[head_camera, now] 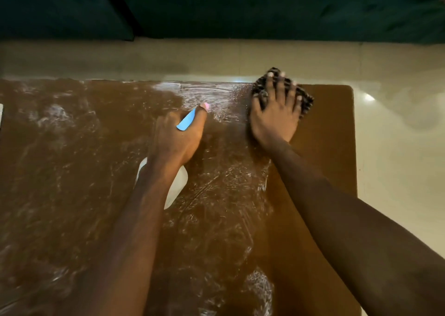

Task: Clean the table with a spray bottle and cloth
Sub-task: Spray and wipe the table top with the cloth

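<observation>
Brown table (322, 161) is streaked with whitish wet smears across its left and middle. Left hand (179, 137) is wrapped around a white bottle (178, 185) with a blue trigger. Farther right, the right hand (277, 113), fingers spread, presses a dark patterned cloth (260, 86) flat at the far edge.

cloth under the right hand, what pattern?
Dark-and-light checked cloth, pressed flat under the right hand. Head view, the only one, shows it.

Place: a home living room, by the look of it.
Clues: dark green sofa (265, 9) behind, low brown table (320, 161), glossy cream tiled floor (397, 135).
</observation>
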